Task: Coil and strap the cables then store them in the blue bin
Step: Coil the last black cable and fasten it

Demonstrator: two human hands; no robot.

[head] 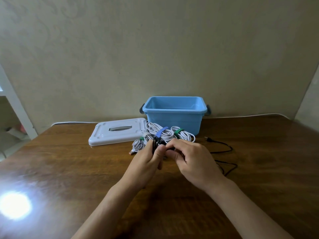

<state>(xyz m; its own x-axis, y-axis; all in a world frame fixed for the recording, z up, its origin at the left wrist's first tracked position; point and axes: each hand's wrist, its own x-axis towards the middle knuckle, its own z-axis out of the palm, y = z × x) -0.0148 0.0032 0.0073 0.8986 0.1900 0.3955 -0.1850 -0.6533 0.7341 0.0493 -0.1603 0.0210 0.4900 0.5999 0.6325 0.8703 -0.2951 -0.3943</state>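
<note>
Head view, sweeping from the left: a bright glare [14, 205] sits on the brown wooden table [69, 169] near its left edge. Further in, there's the white lid [117, 133] lying flat on the table, just beside the blue bin [174, 121], which stands open at the back against the wall. In front of the bin and touching the lid's right end is a heap of white cables [160, 133], already coiled, and you can pick out the straps: a green strap [142, 138] on the left coil, a blue strap [161, 131] in the middle, another green strap [178, 131] on the right coil. Now the action, right in front of that heap: the left hand [146, 163] has its fingers curled round a small coil of the black cable [154, 144], thumb pressed against it. The right hand [195, 161] meets it, fingertips pinching the same black cable next to the left thumb. Off to the right, the loose length of that black cable trails in loops across the table, its plug [208, 139] lying near the bin's right corner.
</note>
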